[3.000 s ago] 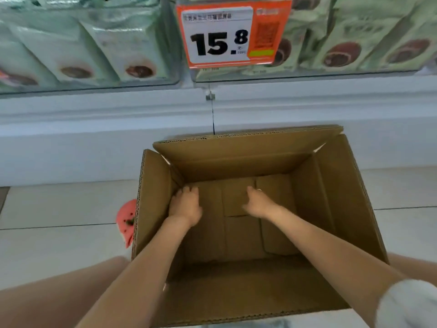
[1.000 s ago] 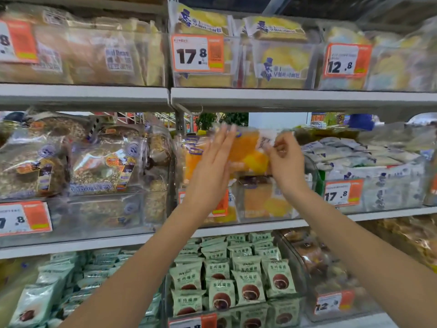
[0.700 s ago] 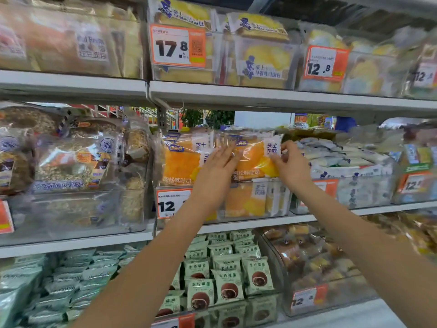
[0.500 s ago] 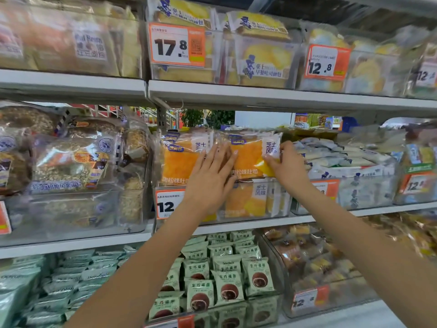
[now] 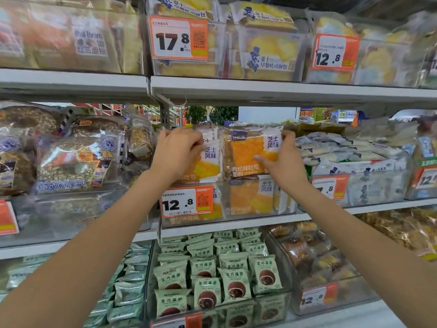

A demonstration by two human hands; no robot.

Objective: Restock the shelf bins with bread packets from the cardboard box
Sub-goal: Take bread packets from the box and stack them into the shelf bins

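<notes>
Head view: left hand (image 5: 176, 153) grips one orange bread packet (image 5: 208, 159), right hand (image 5: 282, 159) pinches its neighbour (image 5: 248, 153), both above the clear bin (image 5: 236, 202).

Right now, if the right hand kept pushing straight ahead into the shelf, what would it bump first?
Probably the orange bread packet the right hand already grips; behind that, likely more packets in the clear bin, though depth is unclear.

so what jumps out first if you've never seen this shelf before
Two bare hands meet at centre on the middle shelf: the left hand and right hand each grip an orange-and-white plastic bread packet atop a clear bin. Just below hangs the orange-bordered 12.8 price tag, with green chocolate-bun packets underneath.
</notes>
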